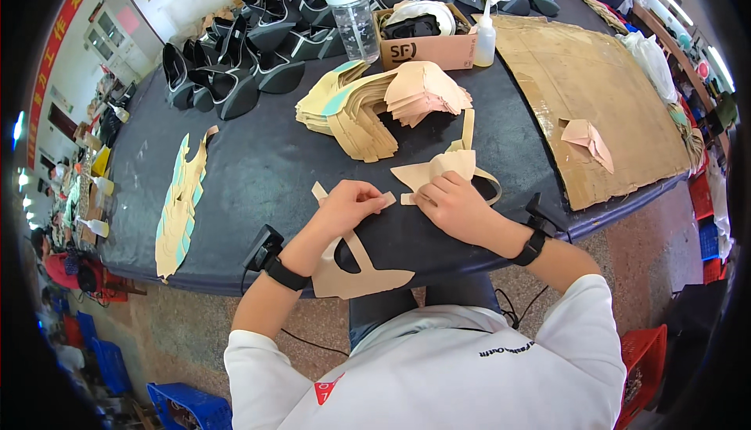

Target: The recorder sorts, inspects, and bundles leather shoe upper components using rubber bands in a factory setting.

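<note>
At the near middle of the table my left hand (350, 205) is closed, pinching the narrow end of a beige shoe-upper piece. That cut piece (361, 281) lies partly under my left wrist, with a wide curved part and thin straps. Just to the right, my right hand (454, 208) is closed on a second beige shoe-upper piece (429, 172), whose short strap end (407, 198) sticks out toward the left hand. The two strap ends are close together with a small gap between them. My fingers hide how the pieces are gripped.
Behind my hands stand stacked beige cut pieces (361, 129) and a pinkish stack (422, 90). Flat pieces (181, 203) lie left. Farther back are black shoes (282, 39), a clear jug (356, 27), a cardboard box (430, 51) and a bottle (485, 43). A cardboard sheet (579, 62) covers the right.
</note>
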### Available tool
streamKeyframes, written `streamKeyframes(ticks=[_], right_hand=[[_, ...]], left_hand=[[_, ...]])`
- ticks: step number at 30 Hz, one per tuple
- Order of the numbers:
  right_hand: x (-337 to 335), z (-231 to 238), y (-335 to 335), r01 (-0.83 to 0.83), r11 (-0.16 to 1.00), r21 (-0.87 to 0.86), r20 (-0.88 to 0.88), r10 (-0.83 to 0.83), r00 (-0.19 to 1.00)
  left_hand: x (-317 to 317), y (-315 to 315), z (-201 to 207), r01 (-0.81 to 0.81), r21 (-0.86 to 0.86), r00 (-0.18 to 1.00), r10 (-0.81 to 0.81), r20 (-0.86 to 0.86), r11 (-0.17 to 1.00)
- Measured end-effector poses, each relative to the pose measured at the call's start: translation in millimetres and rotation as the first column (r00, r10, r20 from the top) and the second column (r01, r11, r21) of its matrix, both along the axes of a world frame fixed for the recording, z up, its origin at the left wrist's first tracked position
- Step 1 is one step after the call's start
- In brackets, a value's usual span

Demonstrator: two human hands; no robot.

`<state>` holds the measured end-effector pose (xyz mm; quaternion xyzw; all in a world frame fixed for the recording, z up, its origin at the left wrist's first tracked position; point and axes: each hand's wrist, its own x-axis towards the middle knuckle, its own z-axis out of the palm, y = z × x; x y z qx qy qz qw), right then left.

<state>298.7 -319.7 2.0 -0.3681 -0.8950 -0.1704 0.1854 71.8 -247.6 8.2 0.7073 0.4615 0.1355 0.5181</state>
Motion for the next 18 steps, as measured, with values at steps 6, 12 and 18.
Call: streamKeyframes(ticks=[6, 12, 18], right_hand=[[0.6, -1.4, -9.9, 0.009, 0.995, -0.1, -0.054, -0.015, 0.998], [-7.8, 0.7, -16.9, 0.087, 0.993, -0.084, 0.078, -0.08, 0.994], [-8.6, 3.2, -18.2, 0.08, 0.996, -0.037, 0.08, -0.076, 0.994]], left_hand=[[16.0, 2.5, -0.8, 0.171, 0.255, 0.968, -0.114, -0.223, 0.952], [25.7, 21.4, 9.9, 0.327, 0.193, 0.902, -0.244, -0.357, 0.925], [33.3, 31.6, 19.2, 0.406, 0.088, 0.839, -0.333, -0.431, 0.91]])
